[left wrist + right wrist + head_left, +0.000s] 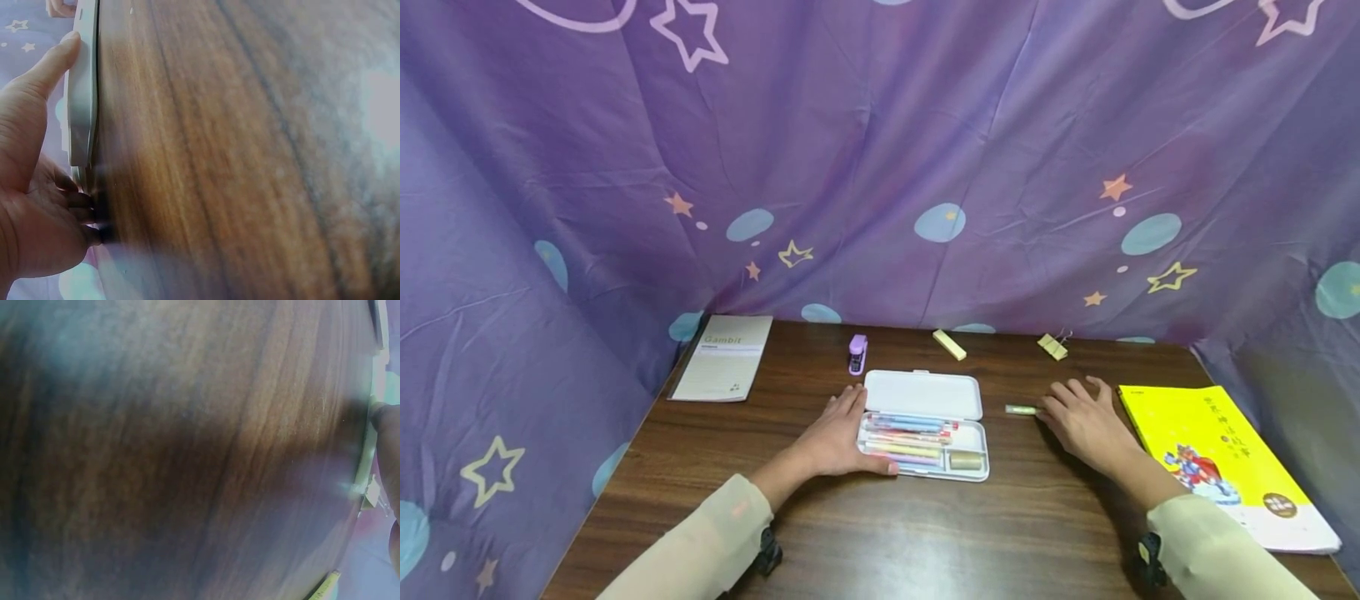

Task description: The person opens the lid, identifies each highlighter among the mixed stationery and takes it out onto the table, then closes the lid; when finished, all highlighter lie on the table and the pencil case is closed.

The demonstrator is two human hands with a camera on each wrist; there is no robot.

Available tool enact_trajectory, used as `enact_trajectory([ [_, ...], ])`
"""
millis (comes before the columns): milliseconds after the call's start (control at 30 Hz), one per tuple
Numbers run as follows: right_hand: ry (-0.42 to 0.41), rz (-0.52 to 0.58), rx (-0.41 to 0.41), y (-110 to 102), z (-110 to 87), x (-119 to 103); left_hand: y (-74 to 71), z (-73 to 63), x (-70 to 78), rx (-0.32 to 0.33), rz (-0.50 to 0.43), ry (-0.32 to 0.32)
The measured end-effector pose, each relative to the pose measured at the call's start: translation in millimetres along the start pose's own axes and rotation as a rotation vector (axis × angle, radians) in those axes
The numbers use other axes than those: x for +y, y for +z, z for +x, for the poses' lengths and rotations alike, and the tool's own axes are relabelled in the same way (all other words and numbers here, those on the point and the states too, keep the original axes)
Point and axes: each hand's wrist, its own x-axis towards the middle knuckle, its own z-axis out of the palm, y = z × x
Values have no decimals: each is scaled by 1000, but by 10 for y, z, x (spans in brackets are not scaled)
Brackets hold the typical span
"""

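A white pencil case [922, 394] lies with its lid folded back, several pens and pencils [910, 437] and a tan block [966, 460] inside. My left hand [842, 433] holds the case at its left end. The thumb lies along the front edge, while the other fingers reach up the left side; in the left wrist view the thumb presses the case's wall [82, 100]. To the right of the case, my right hand [1086, 421] pinches one end of a short pale-green stick [1021, 410] near the tabletop. The gripped end is hidden under the fingers.
A notebook [722, 358] lies at the back left. Along the back are a purple stapler [857, 354], a pale-yellow block [950, 344] and a yellow binder clip [1053, 346]. A yellow book [1202, 433] lies right of my right hand. A purple curtain [880, 167] hangs behind the table.
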Motion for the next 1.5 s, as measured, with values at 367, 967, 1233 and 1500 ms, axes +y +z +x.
enact_trajectory([
  [367,3,19,-9,-32,99,-97,2,-4,1,-3,7,-11],
  [967,-71,204,-23,36,800,-850,-6,6,-2,-3,13,-5],
  [1233,-179,221,-2,109,1065,-1229,-19,5,-6,-8,14,-8],
  [1500,-245,181,-19,162,1203,-1484,-12,-2,-3,-13,26,-16],
])
